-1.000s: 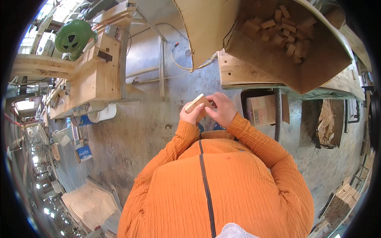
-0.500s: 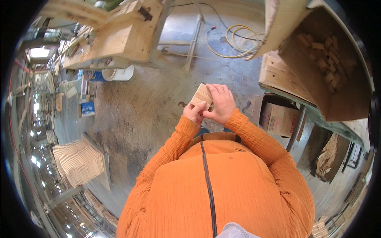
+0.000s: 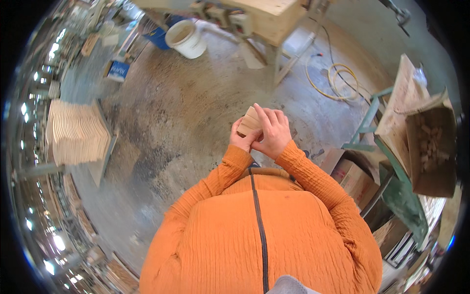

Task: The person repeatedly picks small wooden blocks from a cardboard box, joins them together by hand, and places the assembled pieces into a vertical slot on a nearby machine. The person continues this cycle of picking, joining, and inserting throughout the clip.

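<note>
Small pale wooden blocks, pressed together as a short stack, are held in front of my body above the floor. My left hand grips them from the left and below, its thumb across the near side. My right hand wraps them from the right, fingers over the top and far edge. Both hands are closed on the same blocks and close to each other. The fingers hide part of the stack, so I cannot tell its full size.
At left stands a tall stack of curved wooden slats on a board. A white bucket is by the far bench. A yellow hose lies coiled on the floor. At right a cardboard box of wood pieces sits on a green-framed table.
My view has swung to the right, so the slat stack sits higher and the bench, bucket and hose have shifted rightward. Both hands keep hold of the blocks, which are now more covered.
</note>
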`<state>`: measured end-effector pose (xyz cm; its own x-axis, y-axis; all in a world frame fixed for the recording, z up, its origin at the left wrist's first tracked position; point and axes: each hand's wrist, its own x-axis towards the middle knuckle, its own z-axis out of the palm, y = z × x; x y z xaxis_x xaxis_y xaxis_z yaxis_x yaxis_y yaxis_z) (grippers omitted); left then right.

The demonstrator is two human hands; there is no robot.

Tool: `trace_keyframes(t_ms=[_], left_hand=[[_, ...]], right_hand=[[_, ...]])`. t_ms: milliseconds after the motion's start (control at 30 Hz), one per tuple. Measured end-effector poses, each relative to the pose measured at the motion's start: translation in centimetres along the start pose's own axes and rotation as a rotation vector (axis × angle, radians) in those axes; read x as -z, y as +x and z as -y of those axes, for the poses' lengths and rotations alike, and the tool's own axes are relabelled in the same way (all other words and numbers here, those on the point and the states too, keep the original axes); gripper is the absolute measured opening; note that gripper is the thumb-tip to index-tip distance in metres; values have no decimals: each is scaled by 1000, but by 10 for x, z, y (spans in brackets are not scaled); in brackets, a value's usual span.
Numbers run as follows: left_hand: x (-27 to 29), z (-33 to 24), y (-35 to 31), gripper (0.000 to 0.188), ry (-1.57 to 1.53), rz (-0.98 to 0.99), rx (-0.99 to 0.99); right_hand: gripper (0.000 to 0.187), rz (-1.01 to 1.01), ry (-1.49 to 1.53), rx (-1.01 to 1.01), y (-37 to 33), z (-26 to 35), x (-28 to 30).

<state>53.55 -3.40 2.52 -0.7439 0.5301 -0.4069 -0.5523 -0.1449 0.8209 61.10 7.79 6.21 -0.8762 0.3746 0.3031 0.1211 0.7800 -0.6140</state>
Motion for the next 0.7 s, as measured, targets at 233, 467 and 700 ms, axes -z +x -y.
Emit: trace_keyframes(t_ms=[233,467,700], left_hand=[[94,-49,1,44,-73,39,65],[141,-80,17,34,-48,67,174],[151,-95,56,34,-25,16,199]], right_hand=[[99,97,5,124,36,60,-49],[94,279,18,271,62,65,-70],[91,361,56,283,112,56,-89]])
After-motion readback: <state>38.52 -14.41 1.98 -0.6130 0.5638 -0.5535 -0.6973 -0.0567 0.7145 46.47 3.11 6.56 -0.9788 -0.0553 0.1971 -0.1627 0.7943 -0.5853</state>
